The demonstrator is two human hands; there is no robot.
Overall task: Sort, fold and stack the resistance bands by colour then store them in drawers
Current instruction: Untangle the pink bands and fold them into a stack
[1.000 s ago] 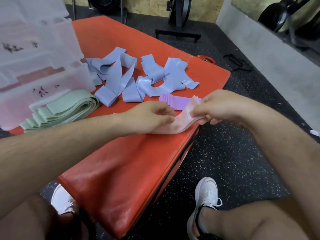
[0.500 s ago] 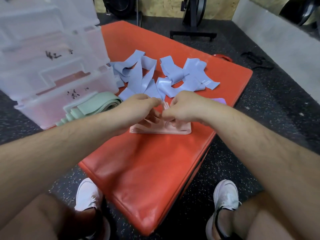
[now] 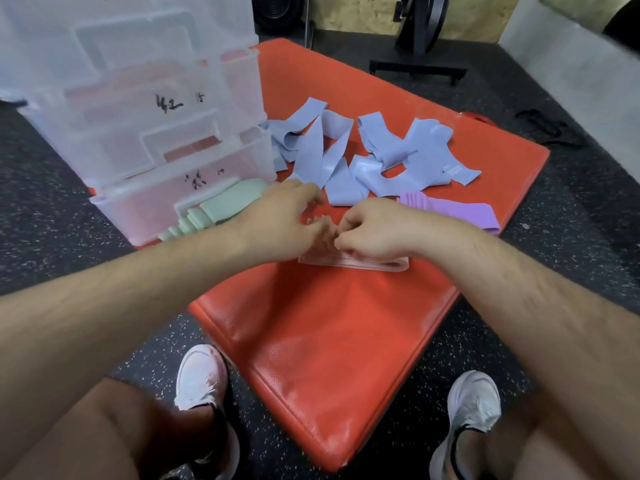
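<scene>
Mat [image 3: 329, 341], red: on it I see left hand [image 3: 287, 216] and right hand [image 3: 377, 226] both pinching the folded pink band [image 3: 375, 264].

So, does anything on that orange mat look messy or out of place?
Only the blue bands: they lie loose and tangled, while the green stack, purple stack and pink stack sit folded.

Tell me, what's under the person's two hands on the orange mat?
A folded stack of pink bands lies flat on the orange mat; its near edge and right end show. The left hand and right hand cover the rest, so its far edge cannot be seen.
</scene>
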